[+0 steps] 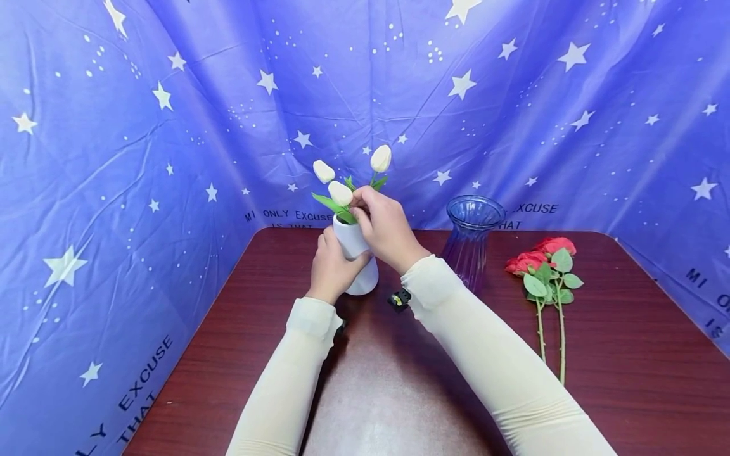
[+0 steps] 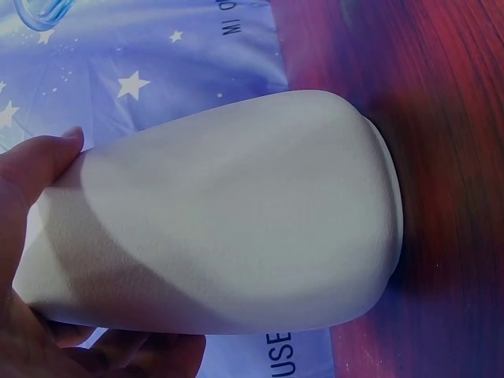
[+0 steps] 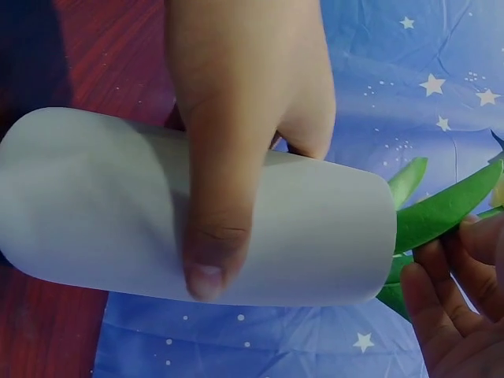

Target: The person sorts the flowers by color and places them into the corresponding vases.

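Note:
A white vase (image 1: 364, 278) stands on the table, and my left hand (image 1: 335, 265) grips its upper part, thumb across one side and fingers round the other. The left wrist view shows the vase (image 2: 236, 213) close up, its base on the wood. White tulips (image 1: 340, 193) rise from its mouth, one head leaning left and another (image 1: 381, 158) standing higher at the right. At the rim, my right hand (image 1: 388, 225) pinches a tulip by its green part below the head. A green leaf (image 3: 445, 213) runs up to these fingers in the right wrist view; the stem itself is hidden.
To the right stands a blue-purple glass vase (image 1: 473, 247) with a flared rim, partly behind my right forearm. Red roses (image 1: 542, 256) with green leaves lie farther right on the brown table (image 1: 627, 354). A blue star-patterned cloth (image 1: 217, 126) hangs behind and at the sides.

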